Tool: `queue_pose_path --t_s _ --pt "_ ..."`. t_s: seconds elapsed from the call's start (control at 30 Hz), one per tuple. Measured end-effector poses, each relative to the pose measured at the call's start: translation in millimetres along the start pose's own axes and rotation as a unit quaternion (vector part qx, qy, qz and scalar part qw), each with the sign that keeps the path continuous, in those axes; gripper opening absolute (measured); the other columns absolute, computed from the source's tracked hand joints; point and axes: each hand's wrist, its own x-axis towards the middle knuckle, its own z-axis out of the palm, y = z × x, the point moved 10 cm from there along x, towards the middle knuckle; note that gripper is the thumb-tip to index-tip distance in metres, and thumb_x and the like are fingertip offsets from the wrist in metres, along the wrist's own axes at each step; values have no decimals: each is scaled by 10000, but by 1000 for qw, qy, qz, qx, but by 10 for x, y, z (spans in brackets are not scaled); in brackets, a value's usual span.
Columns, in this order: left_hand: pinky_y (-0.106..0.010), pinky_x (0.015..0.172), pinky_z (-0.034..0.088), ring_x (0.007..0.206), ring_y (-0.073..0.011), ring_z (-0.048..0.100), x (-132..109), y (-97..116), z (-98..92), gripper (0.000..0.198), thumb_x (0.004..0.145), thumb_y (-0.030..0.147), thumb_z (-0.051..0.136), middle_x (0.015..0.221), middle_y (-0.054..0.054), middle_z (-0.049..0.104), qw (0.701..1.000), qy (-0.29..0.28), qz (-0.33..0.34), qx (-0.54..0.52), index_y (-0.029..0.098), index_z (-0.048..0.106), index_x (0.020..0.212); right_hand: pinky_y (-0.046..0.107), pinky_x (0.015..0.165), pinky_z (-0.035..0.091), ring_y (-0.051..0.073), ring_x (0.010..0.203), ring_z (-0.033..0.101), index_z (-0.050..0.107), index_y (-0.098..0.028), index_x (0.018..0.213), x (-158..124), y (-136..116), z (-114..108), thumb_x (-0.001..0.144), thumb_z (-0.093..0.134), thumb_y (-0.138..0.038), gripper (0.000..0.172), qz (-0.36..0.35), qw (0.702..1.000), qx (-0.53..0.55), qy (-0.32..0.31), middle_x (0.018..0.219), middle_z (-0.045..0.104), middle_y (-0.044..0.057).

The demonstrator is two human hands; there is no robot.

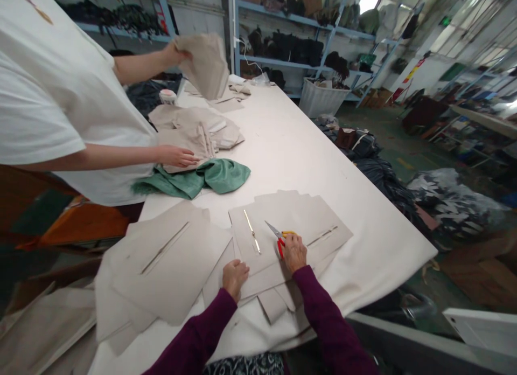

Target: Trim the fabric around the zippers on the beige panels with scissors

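Observation:
My right hand (294,251) is closed on small scissors with red and yellow handles (280,236), the blades pointing up-left over a beige fabric panel (294,219) that has a zipper slit (252,231). On the near edge of that same panel my left hand (235,276) presses down with curled fingers. Both my sleeves are dark purple. Another beige panel with a zipper slit (163,256) lies to the left.
A person in a white T-shirt (60,89) stands at the table's left, one hand on a pile of beige pieces (194,130), the other lifting a piece (205,62). Green cloth (202,180) lies mid-table. Shelves, a white basket (321,97) and dark fabric heaps lie beyond.

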Motion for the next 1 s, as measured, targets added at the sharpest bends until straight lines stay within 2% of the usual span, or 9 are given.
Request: queue_pose_path --t_s 0.17,0.3,0.47,0.57,0.67,0.83,0.93,0.97,1.0 --pt "-263 561 456 623 -141 578 76 -97 121 108 719 252 515 637 -14 517 997 2 -77 -15 153 476 740 317 734 422 233 913 488 517 -133 1031 136 17 213 878 501 -324 246 0 999 -32 9 981 516 118" --pt "-243 507 421 626 -155 561 141 -79 318 163 735 306 551 603 -1 496 995 -23 -97 -18 185 455 682 305 723 432 219 876 507 515 -123 1005 162 48 263 877 508 -321 236 4 999 -38 8 965 504 111" --pt "-268 607 505 795 -173 623 179 75 596 192 805 385 498 890 -82 630 989 -75 -98 -76 194 479 801 313 754 441 219 879 524 522 -121 970 197 81 256 848 555 -289 211 10 1000 -19 13 974 510 117" --pt "-305 614 523 809 -198 642 217 199 666 188 810 333 497 1001 -142 633 986 -100 -89 -102 163 491 890 320 766 446 229 896 535 532 -118 982 169 74 206 847 550 -264 200 10 1000 14 13 989 526 131" --pt "-299 661 522 806 -191 647 258 406 569 162 769 211 523 977 -147 650 986 -109 -43 -122 130 503 908 301 761 454 213 883 559 536 -123 1001 24 26 92 864 511 -255 192 -6 998 69 1 989 561 128" --pt "-289 683 508 729 -196 639 179 934 163 313 606 256 716 822 -91 683 972 -186 54 -132 94 607 850 272 693 458 168 737 584 510 -133 1062 -543 -162 -253 879 423 -260 239 -51 983 168 -46 850 616 67" --pt "-255 608 482 638 -168 614 38 1234 -106 293 586 274 732 745 -66 682 959 -252 108 -77 91 645 797 234 605 441 138 621 548 543 -164 919 -907 -384 -476 816 491 -262 151 -91 965 220 -108 709 593 9" --pt "-241 586 469 616 -158 605 -15 1305 -183 272 594 274 725 727 -60 680 953 -272 120 -57 92 653 782 224 587 434 128 603 528 541 -174 867 -1013 -477 -523 817 484 -273 125 -102 950 258 -147 688 574 -2" --pt "-233 575 460 604 -151 600 -68 1357 -253 255 598 271 718 713 -55 678 948 -290 125 -42 94 660 772 220 578 429 121 590 504 536 -179 839 -1120 -586 -540 828 465 -291 133 -108 922 313 -203 670 548 -11"
